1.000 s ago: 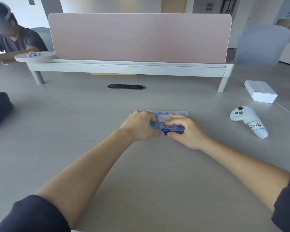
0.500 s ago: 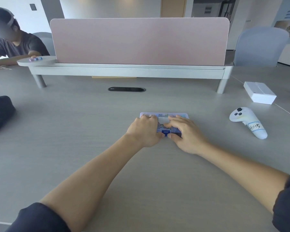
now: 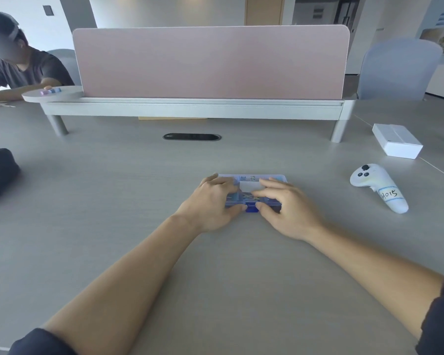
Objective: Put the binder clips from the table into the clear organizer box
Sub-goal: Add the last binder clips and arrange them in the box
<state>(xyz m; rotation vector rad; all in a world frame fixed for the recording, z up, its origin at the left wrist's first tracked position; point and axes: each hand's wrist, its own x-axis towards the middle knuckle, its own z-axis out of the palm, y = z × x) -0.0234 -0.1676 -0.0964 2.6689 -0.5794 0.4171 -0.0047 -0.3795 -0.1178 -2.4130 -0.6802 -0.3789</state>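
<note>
Clear plastic rectangular organizer box (image 3: 249, 187) lies flat on the grey wood-grain table (image 3: 113, 201) at 12 o'clock, long axis 9-to-3, left hand (image 3: 213, 203) gripping its 9 o'clock half, right hand (image 3: 290, 208) its 3 o'clock half, both equally near, thumbs flanking the blue latch (image 3: 251, 208) at 6.

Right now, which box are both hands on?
The clear plastic organizer box with blue latch, mid-table; the white cardboard box sits untouched, far right.
</note>
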